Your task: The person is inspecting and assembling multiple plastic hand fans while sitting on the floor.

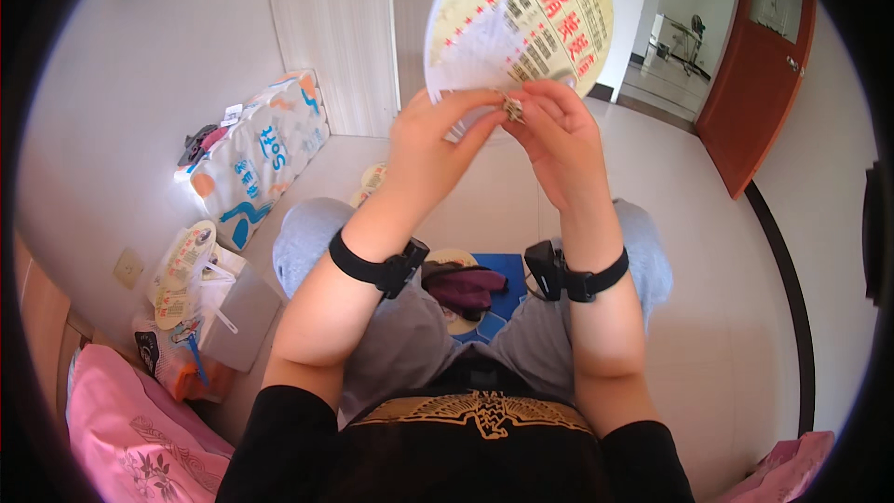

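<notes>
Both my hands are raised and meet at the lower edge of a round hand fan (466,47), cream and pale lilac with red and dark printing. My left hand (438,142) is closed, thumb and fingertips pinched at a small gold-and-silver metallic-looking thing (513,110). Against its other side press the closed fingers of my right hand (563,138). The exact kind of this small piece is too fine to tell. The fan's handle is hidden behind my hands, and I cannot tell which fingers support it. Black straps with small devices circle both wrists.
A maroon and dark cloth (466,291) lies on a blue item (501,270) between my knees. At left stand a large tissue pack (265,163) and a white box (244,321) with another fan (182,275). Pink fabric (140,428) lies lower left; a brown door (754,84) stands open.
</notes>
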The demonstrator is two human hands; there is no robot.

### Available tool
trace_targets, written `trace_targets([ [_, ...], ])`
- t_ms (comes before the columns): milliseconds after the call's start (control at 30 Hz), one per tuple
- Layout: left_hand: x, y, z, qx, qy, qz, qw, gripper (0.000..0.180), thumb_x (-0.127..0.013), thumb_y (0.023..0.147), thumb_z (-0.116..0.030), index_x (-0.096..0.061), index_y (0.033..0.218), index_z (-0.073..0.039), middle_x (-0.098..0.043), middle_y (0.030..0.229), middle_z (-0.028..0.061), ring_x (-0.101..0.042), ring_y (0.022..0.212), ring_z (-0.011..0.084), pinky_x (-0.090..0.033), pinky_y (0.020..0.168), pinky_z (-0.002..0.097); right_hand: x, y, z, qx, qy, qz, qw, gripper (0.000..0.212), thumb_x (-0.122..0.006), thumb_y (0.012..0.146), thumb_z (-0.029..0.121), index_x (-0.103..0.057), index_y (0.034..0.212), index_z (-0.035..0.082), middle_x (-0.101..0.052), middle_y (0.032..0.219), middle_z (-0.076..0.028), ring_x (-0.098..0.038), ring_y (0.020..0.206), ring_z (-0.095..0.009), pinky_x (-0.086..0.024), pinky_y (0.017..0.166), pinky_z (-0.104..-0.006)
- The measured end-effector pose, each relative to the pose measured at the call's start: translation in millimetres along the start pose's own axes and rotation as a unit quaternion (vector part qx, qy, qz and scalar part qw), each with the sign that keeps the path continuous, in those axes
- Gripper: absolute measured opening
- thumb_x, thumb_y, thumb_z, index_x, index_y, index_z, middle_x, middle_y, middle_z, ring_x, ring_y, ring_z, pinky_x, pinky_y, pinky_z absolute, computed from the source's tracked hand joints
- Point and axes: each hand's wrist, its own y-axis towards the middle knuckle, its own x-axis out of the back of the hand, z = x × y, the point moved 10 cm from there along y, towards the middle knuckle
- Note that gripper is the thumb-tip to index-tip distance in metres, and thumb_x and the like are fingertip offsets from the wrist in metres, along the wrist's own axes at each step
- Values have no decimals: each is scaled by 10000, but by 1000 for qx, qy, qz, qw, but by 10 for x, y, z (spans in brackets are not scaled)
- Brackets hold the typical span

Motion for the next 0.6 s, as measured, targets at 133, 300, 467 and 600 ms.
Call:
trace_targets([
  [133,-16,15,66,25,-44,9,999,184,-669,711,-55,-658,891,-93,-645,840,69,-594,765,213,-472,654,284,-45,38,30,22,-7,8,1000,259,-590,787,-8,-503,1030,-5,-587,906,-101,-564,877,-171,-479,781,-294],
  [300,-69,-5,78,47,-26,46,998,156,-656,733,-68,-668,886,-101,-652,823,59,-588,749,193,-465,648,273,1,16,72,34,-66,-6,997,264,-630,754,-11,-508,988,-3,-569,844,-66,-562,821,-147,-472,712,-260],
  [467,-67,-20,109,75,-60,68,993,124,-655,742,-83,-672,865,-95,-655,805,52,-586,748,176,-456,646,264,-20,-25,90,48,-157,-16,986,224,-645,748,0,-517,933,1,-575,817,-52,-564,758,-121,-460,636,-230],
  [600,-68,-23,181,108,-85,69,988,110,-661,740,-88,-670,849,-85,-651,785,59,-580,741,158,-446,637,254,-64,-57,132,79,-201,-35,976,167,-650,752,20,-538,876,15,-592,777,-40,-566,696,-99,-461,607,-209],
])
